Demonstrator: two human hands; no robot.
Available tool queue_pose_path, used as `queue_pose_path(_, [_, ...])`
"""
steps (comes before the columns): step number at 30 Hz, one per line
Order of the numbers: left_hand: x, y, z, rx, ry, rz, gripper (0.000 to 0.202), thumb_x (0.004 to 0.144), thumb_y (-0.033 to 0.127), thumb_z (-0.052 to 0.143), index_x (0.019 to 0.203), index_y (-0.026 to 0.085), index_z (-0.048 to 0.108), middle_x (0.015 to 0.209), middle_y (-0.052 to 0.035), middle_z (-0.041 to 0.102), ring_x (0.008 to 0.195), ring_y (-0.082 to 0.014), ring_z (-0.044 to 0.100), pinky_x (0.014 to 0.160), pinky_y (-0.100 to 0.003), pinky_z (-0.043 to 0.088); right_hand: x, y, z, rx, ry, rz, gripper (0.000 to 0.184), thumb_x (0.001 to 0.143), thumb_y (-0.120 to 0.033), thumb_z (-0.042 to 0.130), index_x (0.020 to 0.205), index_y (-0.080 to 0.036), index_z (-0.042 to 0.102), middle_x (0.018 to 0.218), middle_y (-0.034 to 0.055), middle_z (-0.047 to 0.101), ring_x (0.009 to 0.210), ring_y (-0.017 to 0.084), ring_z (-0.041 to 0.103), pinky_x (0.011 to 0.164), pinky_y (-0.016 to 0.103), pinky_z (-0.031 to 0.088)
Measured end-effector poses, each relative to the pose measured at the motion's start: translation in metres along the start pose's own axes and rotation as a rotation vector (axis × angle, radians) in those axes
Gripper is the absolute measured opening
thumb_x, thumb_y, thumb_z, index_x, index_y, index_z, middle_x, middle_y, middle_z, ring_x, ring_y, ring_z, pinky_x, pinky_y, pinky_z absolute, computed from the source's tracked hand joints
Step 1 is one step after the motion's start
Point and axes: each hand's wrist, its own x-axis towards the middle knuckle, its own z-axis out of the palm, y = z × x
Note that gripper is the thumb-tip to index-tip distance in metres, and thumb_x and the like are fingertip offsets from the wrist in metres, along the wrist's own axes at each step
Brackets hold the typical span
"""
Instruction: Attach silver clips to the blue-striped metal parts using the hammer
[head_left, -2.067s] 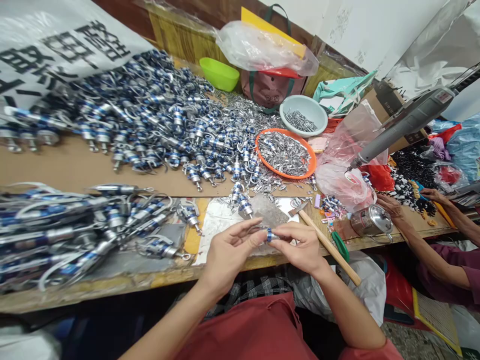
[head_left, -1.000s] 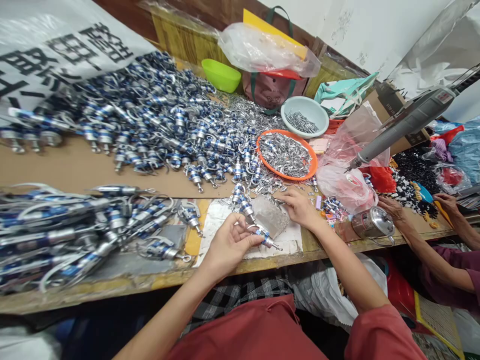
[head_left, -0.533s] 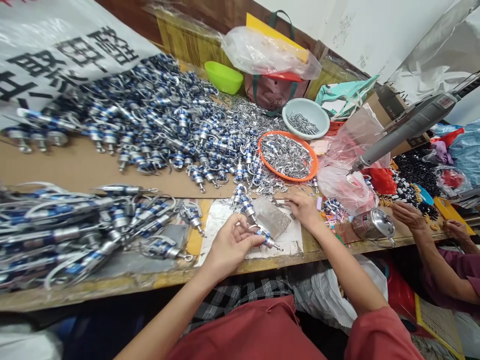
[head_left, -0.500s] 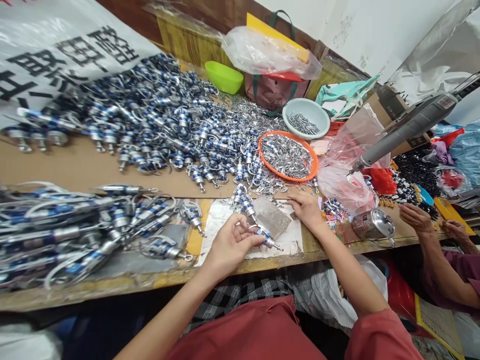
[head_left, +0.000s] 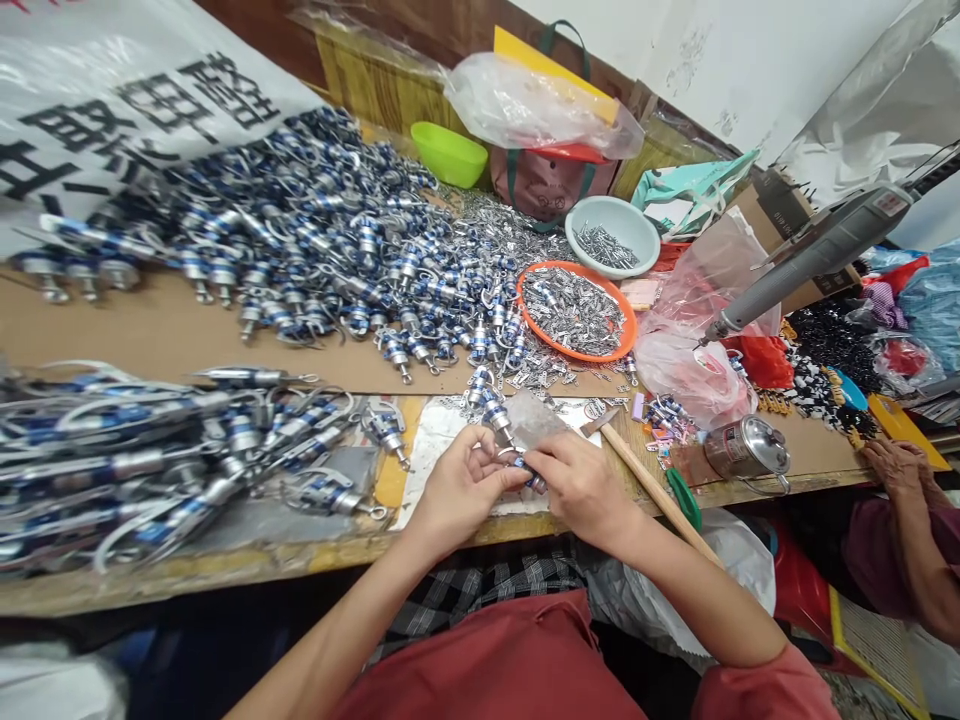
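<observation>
My left hand [head_left: 459,488] pinches a small blue-and-silver metal fitting [head_left: 535,483] with a ring, just above the table's front edge. My right hand [head_left: 589,490] has its fingers closed on the other end of that fitting, so most of it is hidden. Whether a smaller part is also between the right fingers cannot be made out. Behind the fingers, a flat grey metal block [head_left: 537,412] lies on white paper. Similar fittings [head_left: 491,408] lie against its left side. To the right rests a hammer [head_left: 649,480] with a wooden handle.
A big heap of blue-and-silver fittings [head_left: 315,220] covers the back left; more lie front left [head_left: 225,440]. An orange basket [head_left: 631,335] holds small metal tabs, a pale bowl [head_left: 649,262] pins. A grey power screwdriver [head_left: 810,260] hangs right, above a metal mug [head_left: 739,452]. A co-worker's hands [head_left: 896,468] are far right.
My right hand has moved left and toward me, from beside the block onto the fitting, uncovering the hammer. My left hand has stayed put. The co-worker's hands have come together.
</observation>
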Motion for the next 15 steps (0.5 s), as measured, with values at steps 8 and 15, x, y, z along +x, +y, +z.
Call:
queue_pose_path(8, [-0.001,0.000,-0.001,-0.025,0.005,-0.007,0.039,0.052,0.018,0.073,0.070,0.021,0.037,0.060,0.0074,0.060,0.062,-0.0101,0.061,0.060,-0.021,0.050,-0.002,-0.012,-0.008,-0.041,-0.081,0.047,0.027,0.080,-0.004,0.041,0.091,-0.015,0.062,0.078,0.0068,0.060,0.070,0.017,0.052,0.060,0.028,0.043])
queue_pose_path(15, [0.000,0.004,0.002,-0.060,-0.002,-0.049,0.043,0.049,0.017,0.074,0.067,0.021,0.035,0.057,0.0092,0.056,0.058,-0.0128,0.063,0.057,-0.025,0.053,-0.061,0.042,-0.020,-0.129,0.009,0.521,0.032,0.085,-0.017,0.045,0.115,-0.017,0.053,0.103,0.0127,0.056,0.096,0.024,0.053,0.079,0.038,0.045])
